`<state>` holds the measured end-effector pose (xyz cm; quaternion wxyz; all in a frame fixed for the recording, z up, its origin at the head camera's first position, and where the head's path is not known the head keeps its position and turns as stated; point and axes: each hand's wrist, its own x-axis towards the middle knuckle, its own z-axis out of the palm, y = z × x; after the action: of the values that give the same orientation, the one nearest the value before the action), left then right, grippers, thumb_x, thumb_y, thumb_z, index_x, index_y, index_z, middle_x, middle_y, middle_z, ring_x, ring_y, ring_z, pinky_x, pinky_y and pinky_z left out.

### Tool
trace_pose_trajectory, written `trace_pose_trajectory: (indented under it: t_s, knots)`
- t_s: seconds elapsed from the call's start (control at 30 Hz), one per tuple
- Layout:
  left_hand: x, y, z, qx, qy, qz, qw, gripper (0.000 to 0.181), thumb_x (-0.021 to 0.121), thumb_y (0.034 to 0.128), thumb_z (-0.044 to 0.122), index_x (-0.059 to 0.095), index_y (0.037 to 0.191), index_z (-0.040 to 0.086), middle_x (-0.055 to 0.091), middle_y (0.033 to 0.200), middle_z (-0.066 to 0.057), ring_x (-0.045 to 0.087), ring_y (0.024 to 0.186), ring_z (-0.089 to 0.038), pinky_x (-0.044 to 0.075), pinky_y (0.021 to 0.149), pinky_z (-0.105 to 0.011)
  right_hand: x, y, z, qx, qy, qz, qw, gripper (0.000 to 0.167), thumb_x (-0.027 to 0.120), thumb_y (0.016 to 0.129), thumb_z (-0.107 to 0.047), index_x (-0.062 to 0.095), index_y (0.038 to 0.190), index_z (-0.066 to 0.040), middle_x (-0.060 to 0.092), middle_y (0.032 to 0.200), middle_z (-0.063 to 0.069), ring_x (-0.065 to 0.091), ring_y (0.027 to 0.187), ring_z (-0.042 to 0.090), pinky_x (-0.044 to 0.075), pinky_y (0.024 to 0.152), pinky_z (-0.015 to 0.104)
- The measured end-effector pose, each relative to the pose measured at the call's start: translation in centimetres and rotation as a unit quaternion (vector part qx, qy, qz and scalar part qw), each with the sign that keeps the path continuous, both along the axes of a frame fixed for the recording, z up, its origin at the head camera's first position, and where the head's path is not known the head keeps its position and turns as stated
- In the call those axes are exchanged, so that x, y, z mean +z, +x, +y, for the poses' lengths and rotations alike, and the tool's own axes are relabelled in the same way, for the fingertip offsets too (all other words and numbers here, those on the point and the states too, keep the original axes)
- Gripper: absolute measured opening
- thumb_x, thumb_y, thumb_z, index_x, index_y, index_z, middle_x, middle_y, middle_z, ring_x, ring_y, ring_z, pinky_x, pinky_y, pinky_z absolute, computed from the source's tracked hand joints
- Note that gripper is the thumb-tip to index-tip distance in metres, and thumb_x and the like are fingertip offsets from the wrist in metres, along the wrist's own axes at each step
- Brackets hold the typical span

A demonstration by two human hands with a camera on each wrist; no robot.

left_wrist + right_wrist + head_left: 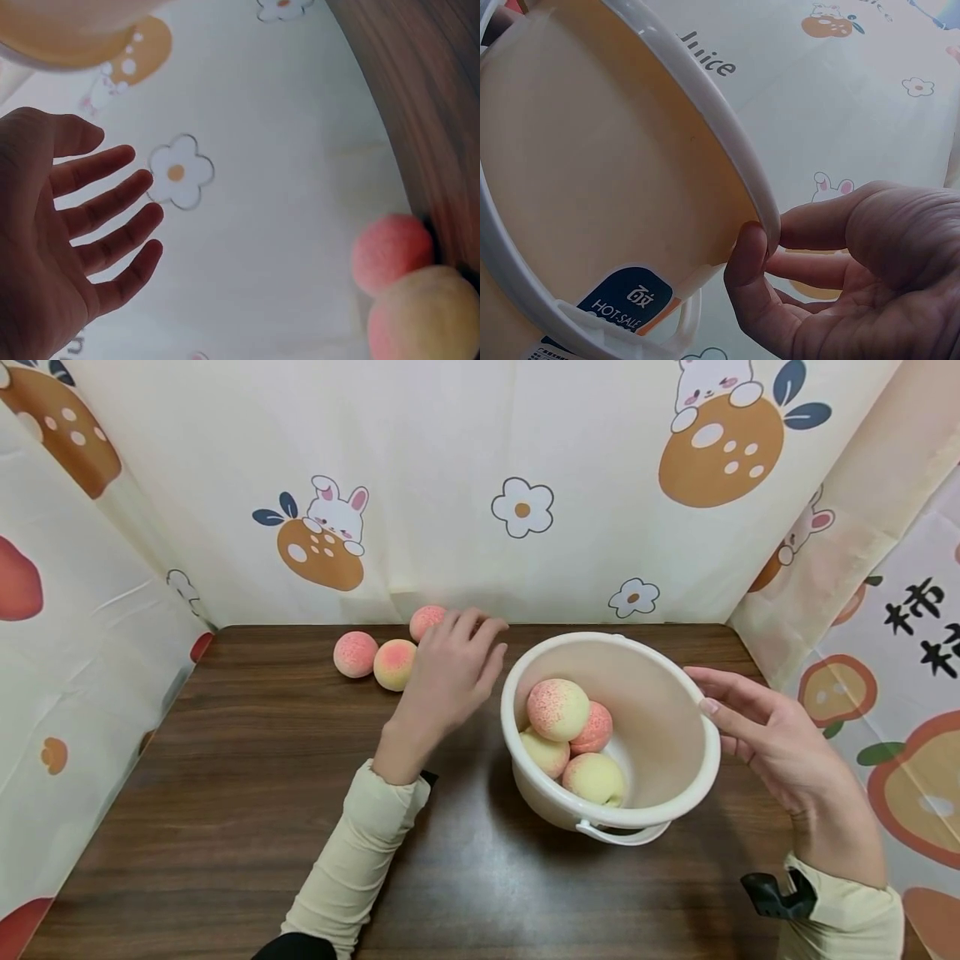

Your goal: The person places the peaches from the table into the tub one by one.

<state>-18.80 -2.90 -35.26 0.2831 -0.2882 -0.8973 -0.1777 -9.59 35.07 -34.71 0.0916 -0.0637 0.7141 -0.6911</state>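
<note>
A white plastic bucket (675, 743) stands on the right half of the table with several peaches inside, one of them a pale yellow peach (592, 778). My right hand (780, 752) pinches its rim between thumb and fingers, also plain in the right wrist view. My left hand (457, 668), empty with fingers loosely spread, is above the table between the bucket and the loose peaches. Beside it lie a pink peach (355, 654), a yellow-pink peach (394, 664) and another pink peach (427, 620) by the table's back edge. In the left wrist view the left palm (45, 247) holds nothing.
The dark wooden table (247, 793) ends at a printed cloth (442, 460) behind, with more cloth on both sides. The bucket's handle (626, 837) hangs down at its front. A dark label (634, 300) shows on the bucket in the right wrist view.
</note>
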Motion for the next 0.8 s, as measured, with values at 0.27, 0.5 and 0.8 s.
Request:
trace_pose_trajectory:
  t_s: [0.27,0.5,0.8]
  knots:
    - [-1.0,-1.6,-2.1,0.075,-0.016,-0.035,0.9965,0.03,0.056,0.1048,0.024,0.069,0.126,0.008,0.067,0.122,-0.015,0.062,0.113,-0.04,0.05,0.093,-0.056,-0.1,0.1,0.0,-0.012,0.01,0.003,0.9999,0.046,0.051,0.106,0.001,0.054,0.15,-0.009,0.069,0.121,0.001,0.073,0.1,0.012,0.064,0.075,0.029]
    - [-1.9,-2.7,-3.5,0.154,-0.035,-0.069,0.985,0.028,0.056,0.1052,0.027,0.066,0.124,0.009,0.066,0.123,-0.017,0.062,0.11,-0.041,0.05,0.085,-0.058,-0.1,0.0,0.0,-0.006,0.005,0.002,1.0,0.046,0.05,0.106,0.001,0.054,0.15,-0.009,0.069,0.122,0.001,0.073,0.101,0.012,0.064,0.075,0.03]
    - [-3.2,-3.7,-5.2,0.208,-0.048,-0.124,0.9692,0.036,0.054,0.1049,0.028,0.061,0.131,0.004,0.062,0.128,-0.021,0.057,0.115,-0.044,0.048,0.091,-0.061,-0.1,0.0,0.0,0.008,-0.009,0.003,0.9999,0.046,0.05,0.106,0.002,0.054,0.151,-0.01,0.069,0.122,0.0,0.074,0.101,0.011,0.064,0.075,0.029]
